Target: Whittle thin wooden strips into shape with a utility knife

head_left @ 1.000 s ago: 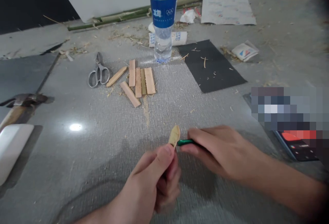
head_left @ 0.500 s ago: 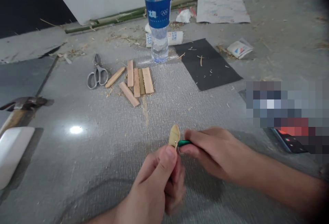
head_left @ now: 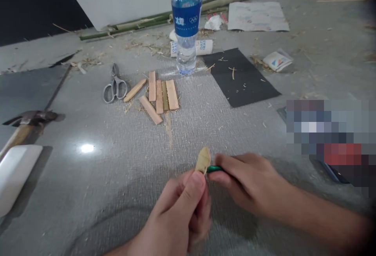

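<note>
Between the thumb and fingers of my left hand (head_left: 185, 205) a short bamboo strip (head_left: 203, 158) is pinched, its pointed tip standing up above the thumb. My right hand (head_left: 252, 183) is closed round a green-handled knife (head_left: 215, 168), pressed against the strip's right edge just above my left thumb. Its blade is hardly visible. A thin shaving clings to the strip where the two meet. Farther off lie several cut strips (head_left: 172, 94), and beside them a strip with a pointed end (head_left: 135, 90).
Metal scissors (head_left: 115, 87) lie left of the strips. A water bottle (head_left: 187, 24) stands behind them, near a black sheet (head_left: 241, 77) with shavings. At the left are a hammer (head_left: 32, 120) and a white object (head_left: 20, 177). Bamboo poles (head_left: 132, 30) lie along the wall; a phone (head_left: 333, 171) is partly blurred at right.
The whole view has shifted slightly, with things sitting a little lower and to the right. The knife stays at the strip's edge, and the strip seems slightly turned. Both grips are unchanged.
</note>
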Action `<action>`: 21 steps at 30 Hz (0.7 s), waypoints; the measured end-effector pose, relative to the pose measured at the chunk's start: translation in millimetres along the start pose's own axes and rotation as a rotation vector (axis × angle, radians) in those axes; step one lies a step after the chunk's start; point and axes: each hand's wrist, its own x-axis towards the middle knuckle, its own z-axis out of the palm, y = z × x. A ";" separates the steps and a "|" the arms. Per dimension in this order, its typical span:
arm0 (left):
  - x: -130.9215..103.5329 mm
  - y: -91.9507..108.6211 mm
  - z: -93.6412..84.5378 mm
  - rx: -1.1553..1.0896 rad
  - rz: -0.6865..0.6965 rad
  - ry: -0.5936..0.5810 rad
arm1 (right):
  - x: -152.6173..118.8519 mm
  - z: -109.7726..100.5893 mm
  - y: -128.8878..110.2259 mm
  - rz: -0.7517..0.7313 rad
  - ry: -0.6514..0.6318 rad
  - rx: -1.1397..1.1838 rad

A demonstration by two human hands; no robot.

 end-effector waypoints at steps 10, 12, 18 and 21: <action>3.2 -14.9 4.6 -0.127 0.151 -0.146 | 0.8 -0.3 -10.1 0.050 -0.100 0.146; 5.6 -16.8 6.8 -0.165 0.158 -0.148 | 0.2 3.9 -14.5 0.079 -0.099 0.222; 5.2 -3.9 3.2 -0.071 0.058 -0.028 | 1.9 0.5 -6.7 0.132 -0.119 0.152; 2.6 5.0 -1.2 -0.002 0.003 -0.018 | 5.2 -9.0 1.1 0.079 -0.134 0.027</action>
